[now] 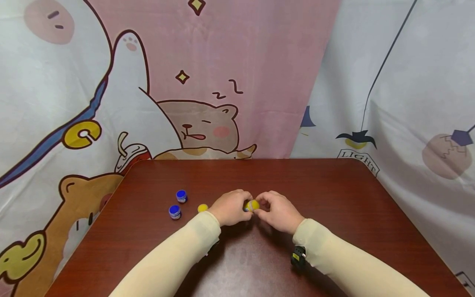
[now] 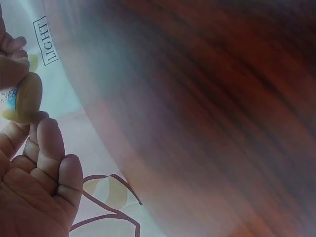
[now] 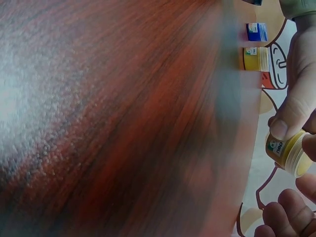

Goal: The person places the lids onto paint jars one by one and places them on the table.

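Note:
Above the middle of the table, my left hand (image 1: 231, 207) grips a small yellow paint jar (image 1: 252, 205), tilted with its lid end toward the right. In the right wrist view, the left thumb presses the label of this jar (image 3: 281, 148). My right hand (image 1: 281, 212) meets it from the other side, its curled fingertips pinching the lid end; part of this contact is hidden. Beyond the left wrist stands a second yellow paint jar (image 1: 202, 208), partly covered by the hand. Two blue paint jars, a nearer one (image 1: 175, 212) and a farther one (image 1: 181, 196), stand upright further left.
The reddish-brown wooden table (image 1: 334, 185) runs back to a cartoon-printed curtain (image 1: 259, 82). A small black device (image 1: 298, 256) sits at the right wrist, below the pale sleeve (image 1: 334, 247). Light glares off the tabletop near the front.

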### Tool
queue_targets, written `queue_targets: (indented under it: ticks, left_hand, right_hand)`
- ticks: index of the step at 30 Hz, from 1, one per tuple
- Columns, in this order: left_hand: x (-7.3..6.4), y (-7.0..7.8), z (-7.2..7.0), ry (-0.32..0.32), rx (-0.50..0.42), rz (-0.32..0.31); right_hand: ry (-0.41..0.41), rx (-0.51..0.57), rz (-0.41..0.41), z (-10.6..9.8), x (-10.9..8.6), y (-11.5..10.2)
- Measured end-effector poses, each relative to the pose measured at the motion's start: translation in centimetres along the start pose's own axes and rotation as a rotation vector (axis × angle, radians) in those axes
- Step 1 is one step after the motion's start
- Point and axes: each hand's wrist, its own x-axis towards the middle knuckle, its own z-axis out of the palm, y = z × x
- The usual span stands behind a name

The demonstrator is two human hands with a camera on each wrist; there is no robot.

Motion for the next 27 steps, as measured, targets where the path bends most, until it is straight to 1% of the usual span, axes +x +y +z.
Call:
queue_targets:
  ticks: [10, 17, 23, 27]
  left_hand:
    - [0.04, 0.11, -0.06, -0.003, 0.001, -0.001]
    - [0.03, 0.11, -0.06, -0.004, 0.002, -0.004]
    - [0.01, 0.11, -0.01, -0.006, 0.0, -0.006]
    - [0.09, 0.04, 0.14, 0.001, 0.008, 0.008]
  right_hand:
    - [-0.002, 0.006, -0.004, -0.01, -0.03, 0.11]
    - [-0.008, 0.018, 0.021, -0.04, -0.07, 0.12]
    - [-0.007, 0.021, 0.019, 0.03, -0.1, 0.2]
    - [-0.009, 0.02, 0.011, 0.08, -0.1, 0.17]
